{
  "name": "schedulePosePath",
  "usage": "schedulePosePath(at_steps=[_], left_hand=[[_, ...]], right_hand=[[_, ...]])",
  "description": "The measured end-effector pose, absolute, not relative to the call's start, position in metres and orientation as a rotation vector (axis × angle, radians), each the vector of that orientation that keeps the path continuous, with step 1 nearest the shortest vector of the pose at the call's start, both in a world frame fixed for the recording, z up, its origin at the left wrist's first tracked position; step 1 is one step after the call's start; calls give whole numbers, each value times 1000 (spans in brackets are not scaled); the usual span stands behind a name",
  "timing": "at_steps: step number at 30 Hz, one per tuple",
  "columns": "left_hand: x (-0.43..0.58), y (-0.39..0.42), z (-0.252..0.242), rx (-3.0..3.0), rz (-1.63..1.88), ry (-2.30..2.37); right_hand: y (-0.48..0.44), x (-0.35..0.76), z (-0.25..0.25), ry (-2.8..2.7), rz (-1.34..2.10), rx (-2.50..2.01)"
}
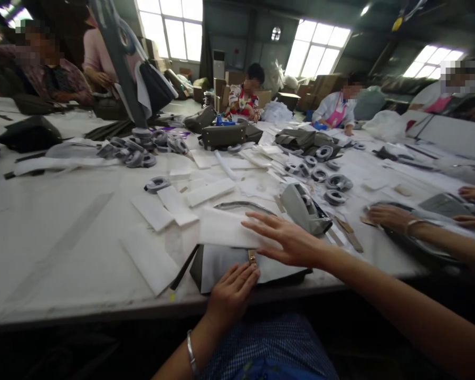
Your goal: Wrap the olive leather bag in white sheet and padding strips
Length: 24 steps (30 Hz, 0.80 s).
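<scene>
A handbag [224,269] with a grey front and dark edges lies at the table's near edge. My left hand [235,287] rests flat on its front, fingertips beside a small gold clasp [252,257]. Across the bag's upper part lies a white foam sheet [221,227]. My right hand [287,240] is over this sheet's right end, fingers stretched out and apart; whether it presses on the sheet I cannot tell. A dark strap [184,268] sticks out at the bag's left side. Behind the sheet, a curved dark rim [243,206] shows in part.
Loose foam sheets [152,264] lie to the left. A grey bag piece [301,208] stands behind my right hand. Rolled grey straps [334,182] and dark bags [225,135] are further back. At right, a co-worker's hand [391,216] rests on another bag. A grey post [122,68] rises at left.
</scene>
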<state>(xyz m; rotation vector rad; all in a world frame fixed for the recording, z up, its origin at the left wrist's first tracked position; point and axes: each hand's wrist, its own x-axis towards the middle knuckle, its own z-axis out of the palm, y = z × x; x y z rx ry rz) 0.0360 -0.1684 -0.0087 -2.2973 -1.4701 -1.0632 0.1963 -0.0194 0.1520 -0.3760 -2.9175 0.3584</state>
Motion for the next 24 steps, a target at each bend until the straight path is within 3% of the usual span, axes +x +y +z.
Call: schedulePosePath(at_steps=[8, 17, 24], left_hand=[[35, -172, -12, -2345, -1014, -1558], [33, -173, -6, -2304, -971, -1483], [29, -182, 7, -2367, -1225, -1472]], right_hand=[[-40, 234, 67, -3134, 216, -546], [-35, 238, 67, -3115, 264, -400], [-36, 239, 65, -3108, 244, -338]])
